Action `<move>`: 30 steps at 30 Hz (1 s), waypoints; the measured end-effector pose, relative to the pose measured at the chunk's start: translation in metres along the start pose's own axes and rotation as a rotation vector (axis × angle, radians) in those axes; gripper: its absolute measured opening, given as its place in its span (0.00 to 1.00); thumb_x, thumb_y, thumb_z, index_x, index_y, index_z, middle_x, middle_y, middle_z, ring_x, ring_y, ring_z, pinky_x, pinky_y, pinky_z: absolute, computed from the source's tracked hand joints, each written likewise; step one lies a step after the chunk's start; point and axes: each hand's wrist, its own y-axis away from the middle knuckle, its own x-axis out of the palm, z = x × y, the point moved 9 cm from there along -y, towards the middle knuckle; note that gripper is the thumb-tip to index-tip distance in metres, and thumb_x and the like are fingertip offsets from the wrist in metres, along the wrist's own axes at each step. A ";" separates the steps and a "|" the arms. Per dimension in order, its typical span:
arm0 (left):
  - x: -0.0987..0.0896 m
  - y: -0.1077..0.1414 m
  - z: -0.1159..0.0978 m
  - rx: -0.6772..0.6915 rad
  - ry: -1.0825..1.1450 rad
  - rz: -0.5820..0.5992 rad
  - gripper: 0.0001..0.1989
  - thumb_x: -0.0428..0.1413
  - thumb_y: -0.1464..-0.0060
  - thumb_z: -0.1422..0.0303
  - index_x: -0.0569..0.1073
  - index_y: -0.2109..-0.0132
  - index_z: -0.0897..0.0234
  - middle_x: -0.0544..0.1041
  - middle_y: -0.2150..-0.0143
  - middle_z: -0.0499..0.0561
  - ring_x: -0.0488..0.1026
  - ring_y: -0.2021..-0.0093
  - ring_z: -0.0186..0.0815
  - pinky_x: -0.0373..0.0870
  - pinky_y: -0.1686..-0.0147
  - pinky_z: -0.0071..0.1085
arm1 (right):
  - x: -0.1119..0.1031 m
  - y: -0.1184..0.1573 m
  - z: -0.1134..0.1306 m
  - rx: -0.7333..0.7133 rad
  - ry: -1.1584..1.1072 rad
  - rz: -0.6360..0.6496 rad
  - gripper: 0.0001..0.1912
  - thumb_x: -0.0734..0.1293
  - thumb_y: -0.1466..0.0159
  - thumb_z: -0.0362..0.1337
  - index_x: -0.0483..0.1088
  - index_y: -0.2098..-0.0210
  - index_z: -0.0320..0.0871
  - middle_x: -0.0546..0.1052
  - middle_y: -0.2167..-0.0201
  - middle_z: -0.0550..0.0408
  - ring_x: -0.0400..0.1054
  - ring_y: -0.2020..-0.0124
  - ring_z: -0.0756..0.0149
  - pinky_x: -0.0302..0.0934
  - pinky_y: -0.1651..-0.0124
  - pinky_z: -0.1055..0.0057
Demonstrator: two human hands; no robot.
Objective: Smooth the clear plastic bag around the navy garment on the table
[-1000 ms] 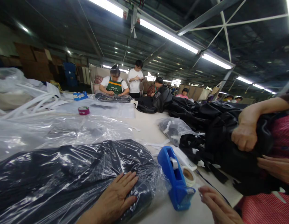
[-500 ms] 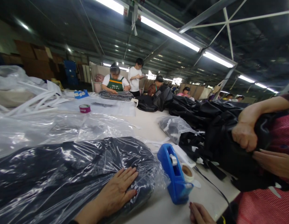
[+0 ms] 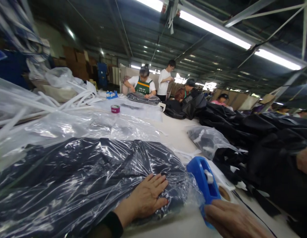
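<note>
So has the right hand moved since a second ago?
Yes. The right hand has moved onto the front of the blue tape dispenser; earlier it was beside it on the table, off to the right.

The pale counter carries a bagged dark garment, a blue tape dispenser, loose plastic sheeting and piled black clothing.

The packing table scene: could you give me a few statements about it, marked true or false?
1. The left hand lies flat on a bagged dark garment. True.
2. The right hand rests at a red tape dispenser. False: the tape dispenser is blue.
3. A pink tape roll lies farther up the table. True.
4. The left hand holds scissors. False: it holds nothing.
</note>
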 end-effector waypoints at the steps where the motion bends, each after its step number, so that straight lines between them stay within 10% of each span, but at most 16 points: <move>1: 0.000 0.000 0.000 0.004 0.002 -0.010 0.29 0.43 0.37 0.54 0.52 0.34 0.62 0.49 0.31 0.54 0.46 0.32 0.41 0.43 0.34 0.46 | -0.004 -0.014 0.010 -0.043 0.036 0.049 0.16 0.53 0.33 0.40 0.65 0.73 0.48 0.72 0.71 0.57 0.66 0.70 0.67 0.55 0.66 0.70; 14: 0.002 0.001 0.002 0.070 0.110 -0.133 0.32 0.36 0.38 0.47 0.54 0.35 0.62 0.53 0.32 0.55 0.48 0.32 0.44 0.42 0.34 0.48 | 0.020 -0.127 0.019 -0.314 0.439 0.253 0.08 0.59 0.35 0.32 0.68 0.68 0.43 0.74 0.72 0.57 0.67 0.70 0.69 0.48 0.69 0.72; 30: -0.003 0.004 -0.002 0.102 -0.012 -0.194 0.31 0.35 0.37 0.49 0.55 0.36 0.64 0.59 0.35 0.60 0.53 0.34 0.45 0.48 0.36 0.46 | 0.037 -0.186 -0.013 0.033 0.225 0.408 0.04 0.72 0.51 0.34 0.73 0.78 0.43 0.68 0.84 0.62 0.65 0.78 0.70 0.51 0.76 0.76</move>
